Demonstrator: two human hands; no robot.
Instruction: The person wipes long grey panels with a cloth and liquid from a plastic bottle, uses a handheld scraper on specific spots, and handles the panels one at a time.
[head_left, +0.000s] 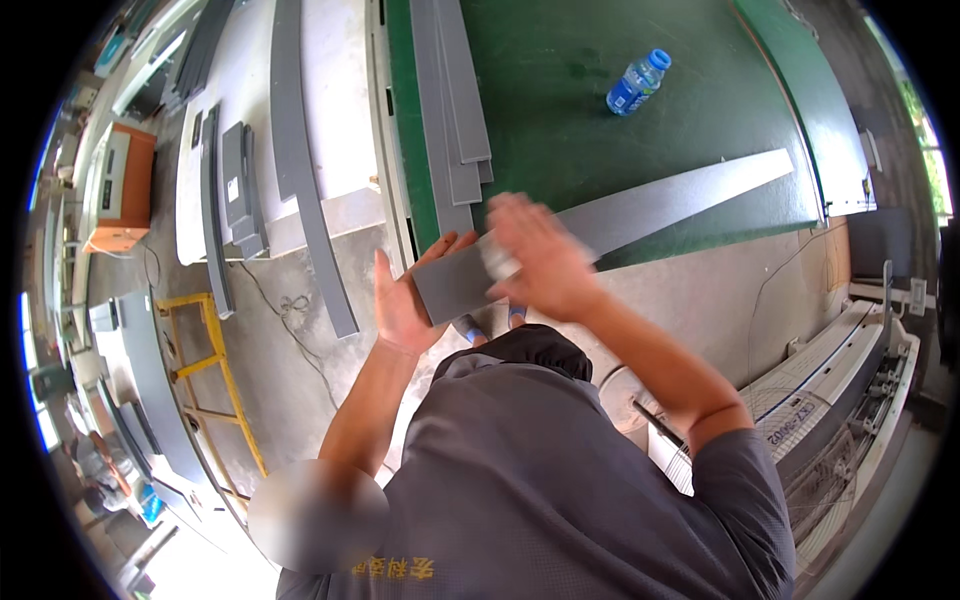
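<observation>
Head view: our spread left hand [403,312] supported a long, flat grey board [680,203] overhanging the green tabletop [560,100]. We could not tell whether our right hand [548,262] clasped the white wad [499,262] beneath.

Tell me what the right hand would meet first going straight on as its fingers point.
Probably the near ends of the stacked grey strips on the green table, though the right hand may pass above them.

A dark grey short-sleeved shirt [570,470] bears yellow lettering [393,568]; the bottoms [535,348] are black.
</observation>
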